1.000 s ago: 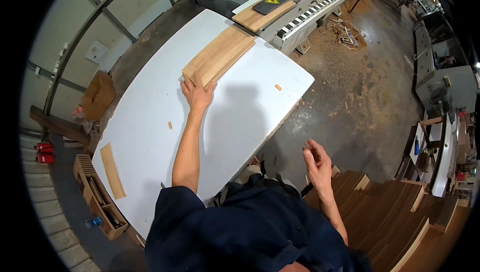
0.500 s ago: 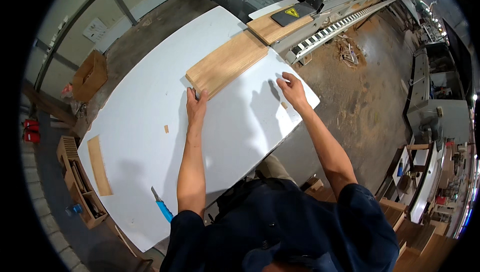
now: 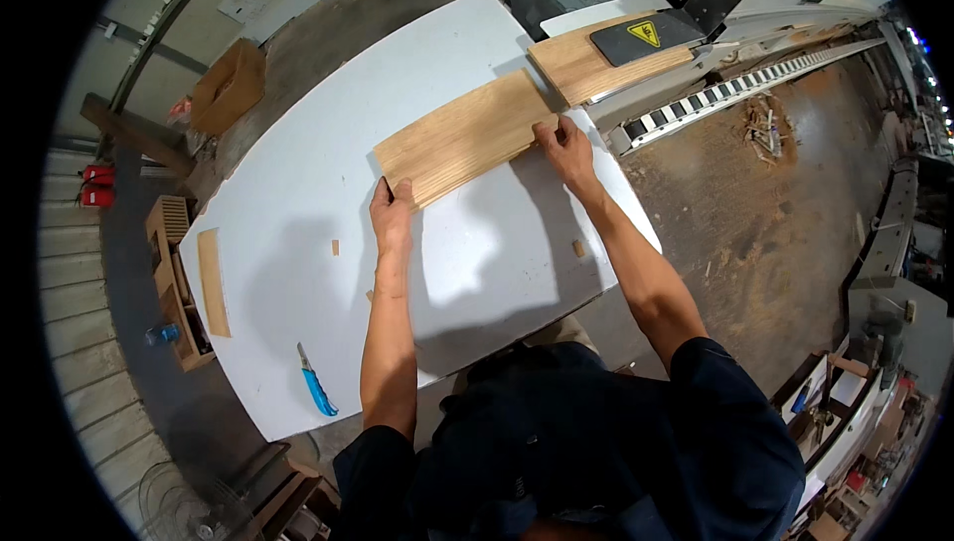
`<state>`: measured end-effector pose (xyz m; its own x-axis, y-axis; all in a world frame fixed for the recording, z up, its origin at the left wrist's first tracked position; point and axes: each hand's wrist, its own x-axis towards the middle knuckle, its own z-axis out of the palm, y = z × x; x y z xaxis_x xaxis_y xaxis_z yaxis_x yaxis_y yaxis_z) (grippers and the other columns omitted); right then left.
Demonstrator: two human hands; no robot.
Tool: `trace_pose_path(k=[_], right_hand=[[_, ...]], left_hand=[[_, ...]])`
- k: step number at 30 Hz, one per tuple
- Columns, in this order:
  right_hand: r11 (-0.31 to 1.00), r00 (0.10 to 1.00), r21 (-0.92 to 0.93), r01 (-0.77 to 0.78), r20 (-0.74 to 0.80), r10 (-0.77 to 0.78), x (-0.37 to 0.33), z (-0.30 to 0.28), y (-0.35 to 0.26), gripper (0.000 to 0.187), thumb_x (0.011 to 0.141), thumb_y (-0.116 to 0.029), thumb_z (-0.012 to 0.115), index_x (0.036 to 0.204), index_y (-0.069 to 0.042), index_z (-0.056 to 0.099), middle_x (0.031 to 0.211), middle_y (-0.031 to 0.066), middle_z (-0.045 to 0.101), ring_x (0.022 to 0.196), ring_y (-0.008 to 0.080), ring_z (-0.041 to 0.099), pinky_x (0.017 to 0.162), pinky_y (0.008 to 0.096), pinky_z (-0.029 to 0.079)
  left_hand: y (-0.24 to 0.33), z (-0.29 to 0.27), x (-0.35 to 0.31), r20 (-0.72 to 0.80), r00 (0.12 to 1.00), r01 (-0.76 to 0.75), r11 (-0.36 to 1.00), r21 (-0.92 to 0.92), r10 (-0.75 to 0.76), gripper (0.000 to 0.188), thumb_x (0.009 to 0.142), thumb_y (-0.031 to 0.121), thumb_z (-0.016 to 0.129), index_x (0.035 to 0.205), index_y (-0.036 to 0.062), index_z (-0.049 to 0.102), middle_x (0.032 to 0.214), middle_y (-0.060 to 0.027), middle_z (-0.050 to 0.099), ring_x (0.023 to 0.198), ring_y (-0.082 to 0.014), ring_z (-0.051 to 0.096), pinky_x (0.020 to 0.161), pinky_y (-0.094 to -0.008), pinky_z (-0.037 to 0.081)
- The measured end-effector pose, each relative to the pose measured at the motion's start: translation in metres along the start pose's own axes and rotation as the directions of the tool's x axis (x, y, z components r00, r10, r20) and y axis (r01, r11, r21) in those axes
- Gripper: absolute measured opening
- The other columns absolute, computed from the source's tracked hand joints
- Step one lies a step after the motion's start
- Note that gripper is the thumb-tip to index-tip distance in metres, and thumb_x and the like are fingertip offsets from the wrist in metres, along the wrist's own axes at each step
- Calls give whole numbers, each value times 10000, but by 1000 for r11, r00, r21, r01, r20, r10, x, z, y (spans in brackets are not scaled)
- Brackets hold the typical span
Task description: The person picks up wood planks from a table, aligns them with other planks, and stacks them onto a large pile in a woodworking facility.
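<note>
Hands now bracket the plank (image 3: 465, 136) lying flat on the white bench (image 3: 298, 243) (right hand (image 3: 568, 149) newly arrived at its far end), left hand (image 3: 392, 211) pressing its near corner, fingers flat, neither closed around it.

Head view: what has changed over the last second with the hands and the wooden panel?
The right hand came up from beside the body, crossed the white table and now rests on the right end of the wooden panel. The left hand stayed at the panel's left end. The panel itself lies about where it did.
</note>
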<state>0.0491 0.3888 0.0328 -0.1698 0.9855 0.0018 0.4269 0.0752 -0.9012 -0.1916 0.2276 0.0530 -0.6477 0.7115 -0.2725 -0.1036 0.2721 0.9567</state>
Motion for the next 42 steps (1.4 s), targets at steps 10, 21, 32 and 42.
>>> trace_pose_path(k=[10, 21, 32, 42], right_hand=[[997, 997, -58, 47, 55, -44, -133, -31, 0, 389, 880, -223, 555, 1197, 1, 579, 1041, 181, 640, 981, 315, 608, 867, 400, 469], [568, 768, -518, 640, 466, -440, -92, 32, -44, 817, 945, -629, 289, 1454, 9, 309, 1520, 228, 277, 1429, 385, 213, 1178, 500, 115], [868, 937, -433, 243, -125, -325, -76, -29, 27, 318, 878, -136, 605, 1168, -8, 596, 1260, 195, 575, 1171, 407, 517, 990, 475, 413], [918, 932, -228, 323, -93, -351, -130, -17, -24, 405, 868, -218, 634, 1204, 4, 583, 1264, 234, 558, 1119, 409, 550, 956, 448, 455]], left_hand=[[-28, -66, -103, 4, 990, 143, 988, -63, -143, 420, 931, 107, 610, 1311, -49, 520, 1202, -96, 621, 1074, -153, 562, 965, -292, 411], [-41, -86, -110, 14, 982, 189, 980, -59, -189, 405, 875, 222, 720, 1171, -32, 609, 1069, -84, 654, 960, -150, 587, 890, -302, 457], [-30, -79, -111, -32, 977, 210, 977, -35, -211, 384, 889, 173, 693, 1197, -40, 609, 1089, -89, 653, 959, -163, 595, 896, -311, 456], [-41, -134, -101, -141, 978, -36, 798, 602, 151, 571, 881, 236, 674, 1282, -123, 485, 1266, -254, 539, 1178, -338, 515, 1007, -395, 404]])
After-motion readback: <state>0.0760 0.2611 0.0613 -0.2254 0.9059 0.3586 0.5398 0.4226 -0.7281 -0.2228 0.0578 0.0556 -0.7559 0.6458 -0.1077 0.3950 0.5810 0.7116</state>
